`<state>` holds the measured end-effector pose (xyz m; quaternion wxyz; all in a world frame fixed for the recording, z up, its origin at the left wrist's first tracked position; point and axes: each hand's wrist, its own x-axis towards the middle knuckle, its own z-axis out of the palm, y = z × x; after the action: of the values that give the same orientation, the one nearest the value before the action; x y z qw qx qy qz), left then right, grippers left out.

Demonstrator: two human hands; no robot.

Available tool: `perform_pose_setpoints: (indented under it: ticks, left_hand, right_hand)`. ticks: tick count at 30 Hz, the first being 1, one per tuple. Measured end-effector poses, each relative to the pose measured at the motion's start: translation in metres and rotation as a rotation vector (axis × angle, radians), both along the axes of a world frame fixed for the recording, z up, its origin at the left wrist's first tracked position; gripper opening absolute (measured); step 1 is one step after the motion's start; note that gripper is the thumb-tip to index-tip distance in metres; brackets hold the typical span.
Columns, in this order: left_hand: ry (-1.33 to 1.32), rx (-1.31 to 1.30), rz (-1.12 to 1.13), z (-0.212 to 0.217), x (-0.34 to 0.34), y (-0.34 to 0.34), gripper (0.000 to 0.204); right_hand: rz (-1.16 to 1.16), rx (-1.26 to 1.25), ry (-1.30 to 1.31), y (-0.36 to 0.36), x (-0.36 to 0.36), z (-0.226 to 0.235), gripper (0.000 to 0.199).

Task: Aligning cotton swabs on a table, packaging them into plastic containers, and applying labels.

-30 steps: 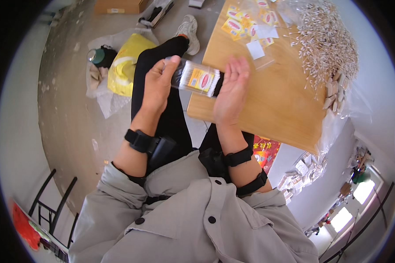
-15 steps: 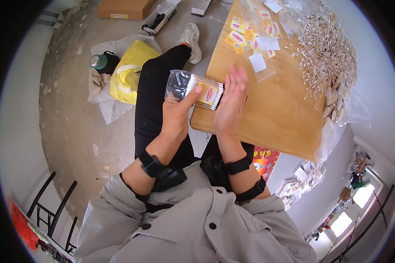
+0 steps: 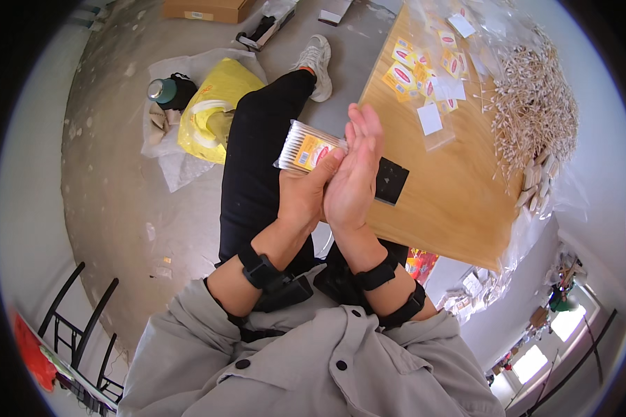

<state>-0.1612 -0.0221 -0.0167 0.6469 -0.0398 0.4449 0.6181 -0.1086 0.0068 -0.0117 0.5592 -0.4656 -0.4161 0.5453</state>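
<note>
Head view showed a clear packet of cotton swabs [image 3: 307, 148] just above centre, pinched by the left hand [image 3: 305, 198], while the right hand [image 3: 351, 177] pressed flat, fingers together, against its end. Squaring it likely needed even palm pressure. The wooden table [image 3: 459, 201] edge sat close right; open floor [image 3: 111, 208] lay left.

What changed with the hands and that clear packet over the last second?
The clear packet of cotton swabs turned from lying crosswise between the hands to sticking out leftward past the fingers. The left hand kept hold of it and slid under it; the right hand, flat at its end before, now presses palm to palm against the left. The wooden table, the loose swab pile and the yellow bag stayed put.
</note>
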Motion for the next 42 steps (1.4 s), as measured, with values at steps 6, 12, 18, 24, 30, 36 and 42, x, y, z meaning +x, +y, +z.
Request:
perform_pose_setpoints:
  ticks: [6, 12, 18, 24, 30, 36, 42]
  left_hand:
    - [0.088, -0.028, -0.078, 0.006, -0.004, 0.003, 0.026]
    - [0.132, -0.033, -0.062, -0.004, -0.036, -0.002, 0.028]
    - [0.211, 0.163, -0.003, 0.045, -0.077, -0.003, 0.026]
    - [-0.009, 0.179, -0.21, 0.087, -0.067, -0.02, 0.027]
    - [0.019, 0.113, -0.451, 0.106, -0.018, -0.021, 0.029]
    - [-0.014, 0.118, -0.507, 0.106, 0.017, -0.017, 0.027]
    - [-0.037, 0.141, -0.431, 0.117, 0.039, -0.007, 0.027]
  right_hand:
    - [0.089, -0.023, -0.128, 0.0, 0.001, 0.009, 0.052]
    - [0.288, -0.147, 0.32, 0.021, -0.006, 0.015, 0.051]
    - [0.571, -0.188, 0.467, 0.038, 0.021, 0.044, 0.04]
    - [0.711, -0.143, 0.3, 0.016, 0.046, 0.076, 0.034]
    - [0.654, -0.186, 0.228, 0.004, 0.107, 0.082, 0.024]
    - [0.467, -0.119, 0.23, -0.015, 0.138, 0.084, 0.021]
    - [0.116, -0.045, 0.151, -0.035, 0.142, 0.091, 0.02]
